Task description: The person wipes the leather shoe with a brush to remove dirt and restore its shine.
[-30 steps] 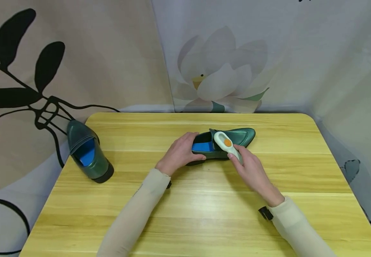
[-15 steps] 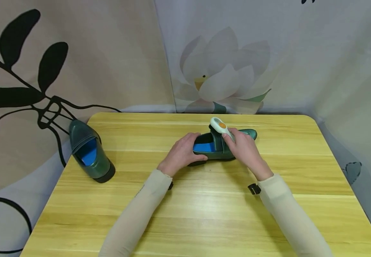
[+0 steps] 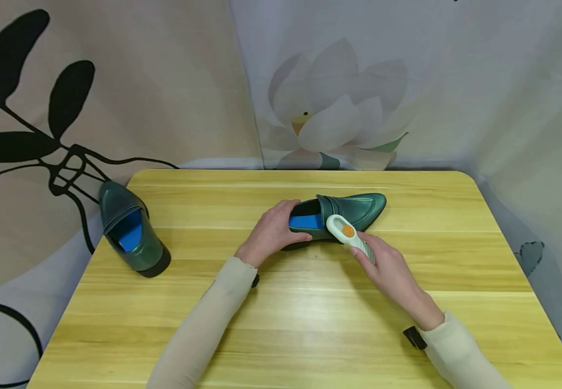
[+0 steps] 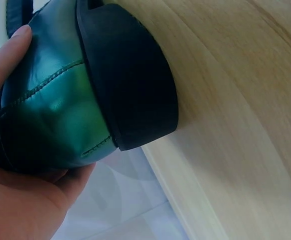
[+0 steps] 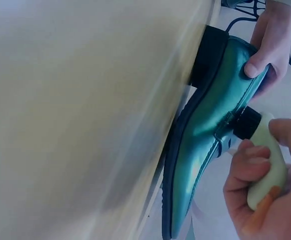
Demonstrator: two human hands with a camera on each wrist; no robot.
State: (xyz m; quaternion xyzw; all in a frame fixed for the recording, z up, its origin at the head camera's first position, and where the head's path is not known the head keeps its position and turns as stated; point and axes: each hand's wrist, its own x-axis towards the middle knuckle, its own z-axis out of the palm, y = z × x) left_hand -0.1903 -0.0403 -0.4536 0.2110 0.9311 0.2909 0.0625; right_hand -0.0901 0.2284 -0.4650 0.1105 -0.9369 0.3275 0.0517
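A dark green loafer [image 3: 361,208] with a blue insole lies on the wooden table, toe to the right. My left hand [image 3: 272,232] grips it round the heel; in the left wrist view the thumb lies along the upper beside the black heel block [image 4: 135,80]. Between fingers and thumb, my right hand [image 3: 390,265] holds a small white-handled brush [image 3: 341,227] with an orange spot. In the right wrist view its black bristles [image 5: 248,122] are at the loafer's upper, by the strap. The bristles are hidden in the head view.
The matching green loafer [image 3: 152,246] stands at the table's left edge, its toe reaching past it. A printed curtain [image 3: 188,81] hangs behind the wooden table [image 3: 286,324].
The brush went up over the loafer's strap toward the far side, then came back down to the near side. The left hand kept its grip on the heel.
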